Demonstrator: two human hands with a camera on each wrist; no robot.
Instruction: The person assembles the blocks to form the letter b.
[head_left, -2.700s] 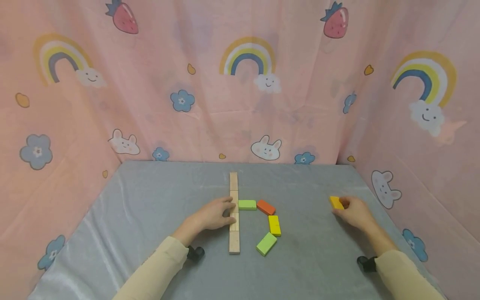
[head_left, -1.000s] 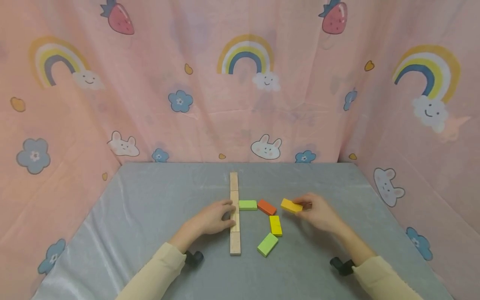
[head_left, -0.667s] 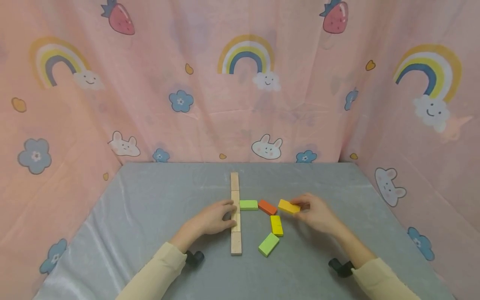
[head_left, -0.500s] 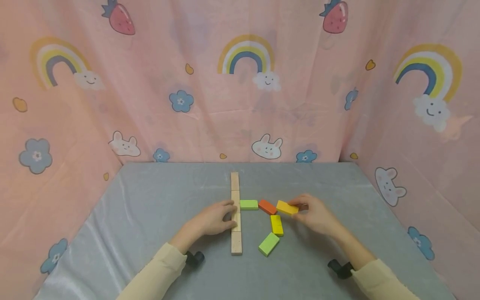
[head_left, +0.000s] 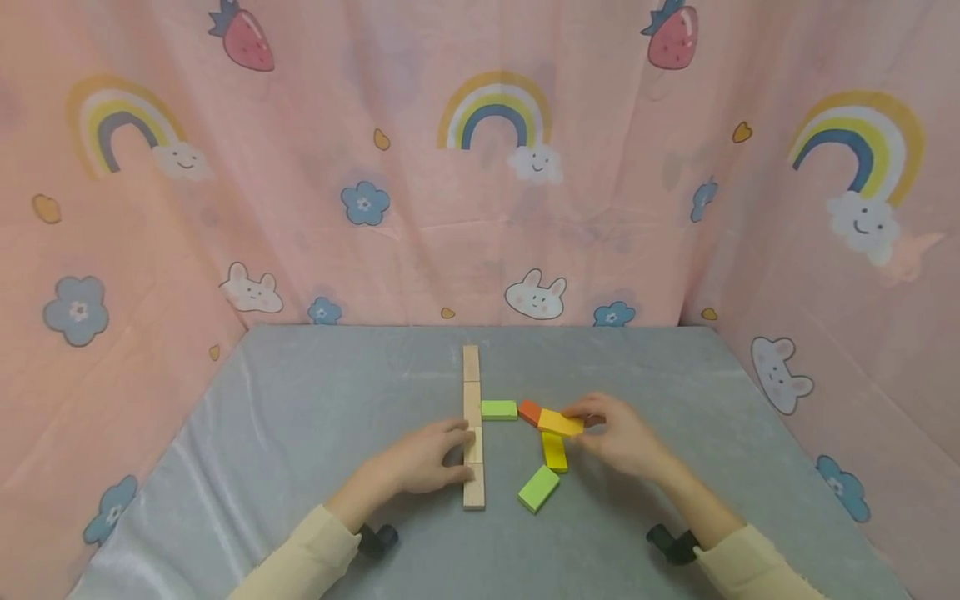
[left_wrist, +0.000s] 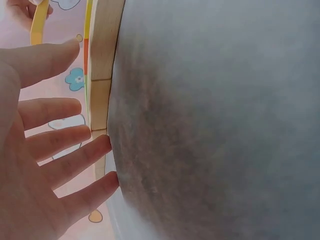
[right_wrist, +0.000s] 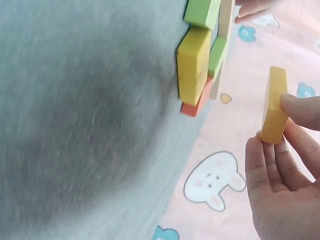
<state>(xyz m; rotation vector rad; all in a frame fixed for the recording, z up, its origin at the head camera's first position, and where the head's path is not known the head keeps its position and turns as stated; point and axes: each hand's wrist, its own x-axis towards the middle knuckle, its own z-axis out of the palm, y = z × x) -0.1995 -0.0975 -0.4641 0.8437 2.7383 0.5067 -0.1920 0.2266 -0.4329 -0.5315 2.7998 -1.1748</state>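
Observation:
My right hand [head_left: 626, 437] pinches an orange-yellow block [head_left: 561, 423] between thumb and fingers. In the right wrist view this block [right_wrist: 275, 105] is held up off the table. From the head it overlaps the orange-red block [head_left: 528, 412] and the top of the yellow block [head_left: 555, 454]. My left hand [head_left: 423, 458] has its fingers spread at the left side of a straight row of plain wooden blocks [head_left: 472, 400]; the left wrist view shows the fingers [left_wrist: 75, 155] fairly straight. A green block [head_left: 499, 410] adjoins the row, and another green block [head_left: 538, 489] lies at the curve's lower end.
A grey cloth covers the table [head_left: 337, 375]. Pink patterned curtain [head_left: 480, 242] hangs behind it and along both sides. A black wrist camera sits on each wrist, the left camera [head_left: 378, 540] and the right camera [head_left: 672, 543].
My right hand has carried the orange-yellow block leftward from the table's right side to over the curved blocks. My left hand has slid slightly nearer along the wooden row.

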